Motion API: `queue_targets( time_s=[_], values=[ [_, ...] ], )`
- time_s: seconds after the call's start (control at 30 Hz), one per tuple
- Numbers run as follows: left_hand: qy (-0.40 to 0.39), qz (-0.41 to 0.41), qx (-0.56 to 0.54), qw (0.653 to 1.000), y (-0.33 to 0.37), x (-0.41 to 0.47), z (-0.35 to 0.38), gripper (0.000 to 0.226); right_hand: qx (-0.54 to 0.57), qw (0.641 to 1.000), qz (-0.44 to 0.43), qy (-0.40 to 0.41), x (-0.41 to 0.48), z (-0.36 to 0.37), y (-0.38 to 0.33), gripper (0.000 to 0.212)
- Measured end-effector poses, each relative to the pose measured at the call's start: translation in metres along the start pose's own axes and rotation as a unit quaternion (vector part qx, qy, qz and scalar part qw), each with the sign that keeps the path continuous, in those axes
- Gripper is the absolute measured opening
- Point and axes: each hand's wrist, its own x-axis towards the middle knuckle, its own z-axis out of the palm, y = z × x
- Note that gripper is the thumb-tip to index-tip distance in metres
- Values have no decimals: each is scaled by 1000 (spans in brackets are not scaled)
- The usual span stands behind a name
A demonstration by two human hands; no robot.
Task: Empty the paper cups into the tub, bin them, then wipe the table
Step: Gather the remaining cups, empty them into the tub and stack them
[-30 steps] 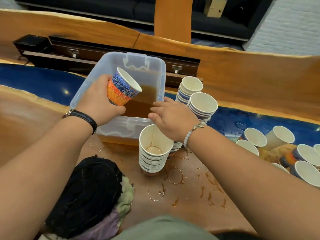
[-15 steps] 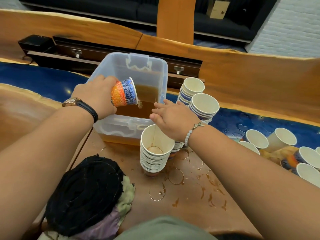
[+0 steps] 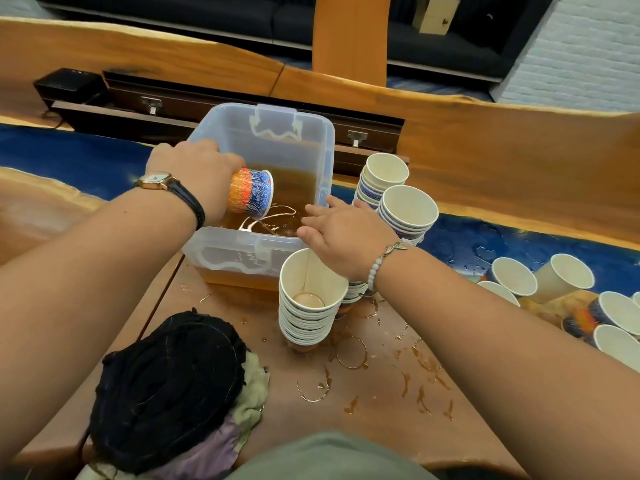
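— Tipping a cup into the tub is the step you're on: your left hand [image 3: 197,174] holds the patterned cup [image 3: 251,194] above the brown liquid, centre of the frame, fingers curled round its base end

— Your right hand [image 3: 343,237] holds nothing. Its fingers are straight and slightly spread by the tub's [image 3: 325,133] near right corner, just above the nearest stack of cups [image 3: 308,306]. I can't tell whether it touches that stack

— The cup lies almost on its side. Its long axis runs left to right across the frame, base in your palm, mouth facing right and dipped a little, with a thin stream leaving the lip

— Next, I'd judge, keep the mouth over the tub until it stops dripping, then turn it upright before carrying it off. The table [image 3: 381,393] already has rings and splashes

— More loose cups [image 3: 512,275] wait at the right edge, so binning and wiping look a long way off
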Motion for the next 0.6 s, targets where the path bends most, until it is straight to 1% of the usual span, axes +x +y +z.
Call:
queue_targets(
  time_s=[0.1,0.13,0.17,0.2,0.23,0.27,0.3,0.37,0.4,0.47,0.53,0.6],
  values=[
    [-9,-7,-15,1000,3,1,-3,65,12,1000,-5,8,-1,-2,2,49],
    [-3,-7,-45,999,4,1,-4,66,36,999,-10,32,-2,-4,2,49],
    [8,-4,-93,996,6,1,-4,67,70,995,-14,72,-3,-8,2,48],
    [26,1,-158,987,9,0,-4,67,106,986,-19,129,-5,-13,2,46],
    [47,11,-234,971,13,-2,-4,68,133,972,-24,192,-8,-19,2,42],
    [66,27,-311,948,19,-4,-4,69,141,958,-24,248,-11,-26,2,38],
    [83,45,-377,921,26,-6,-4,70,131,948,-19,289,-14,-33,3,34],
    [104,73,-456,881,43,-12,-6,76,95,936,-4,338,-22,-42,8,27],
    [107,84,-475,869,50,-14,-6,78,88,930,-5,358,-27,-45,11,23],
    [104,103,-486,861,60,-14,0,82,78,913,-20,400,-40,-49,17,19],
    [90,93,-485,865,66,-11,12,81,40,903,-23,428,-53,-49,24,16],
    [87,60,-471,876,68,-10,25,74,-1,899,-15,437,-66,-48,29,14]
  ],
)
